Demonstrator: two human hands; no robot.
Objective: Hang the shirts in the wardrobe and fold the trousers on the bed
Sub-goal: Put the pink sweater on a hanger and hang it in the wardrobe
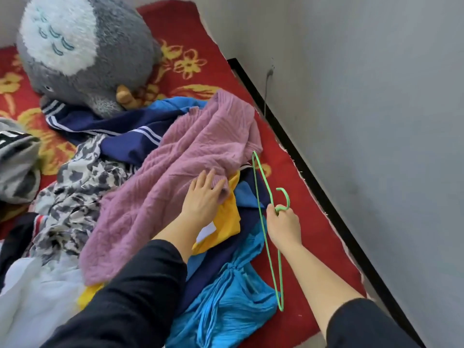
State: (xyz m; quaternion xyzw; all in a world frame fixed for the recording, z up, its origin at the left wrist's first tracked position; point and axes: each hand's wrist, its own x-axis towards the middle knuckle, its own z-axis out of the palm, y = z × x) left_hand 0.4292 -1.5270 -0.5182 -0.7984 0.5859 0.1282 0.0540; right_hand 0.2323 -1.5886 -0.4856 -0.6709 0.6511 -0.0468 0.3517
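A pink knitted sweater [180,169] lies on top of a heap of clothes on the bed. My left hand [203,197] grips its edge, with the thumb tucked under the knit. My right hand [283,227] holds a green wire hanger [263,197] by the neck just below the hook; the hanger stands on edge over the clothes to the right of the sweater. Under the sweater lie a yellow garment [226,222], a navy garment with white stripes [125,136] and a bright blue garment [231,297].
A red bedspread with yellow flowers [296,172] covers the bed. A big grey and white plush toy [82,51] sits at the far end. A patterned grey-white cloth [75,187] and a white cloth [37,297] lie left. The black bed edge [313,177] meets a grey wall at right.
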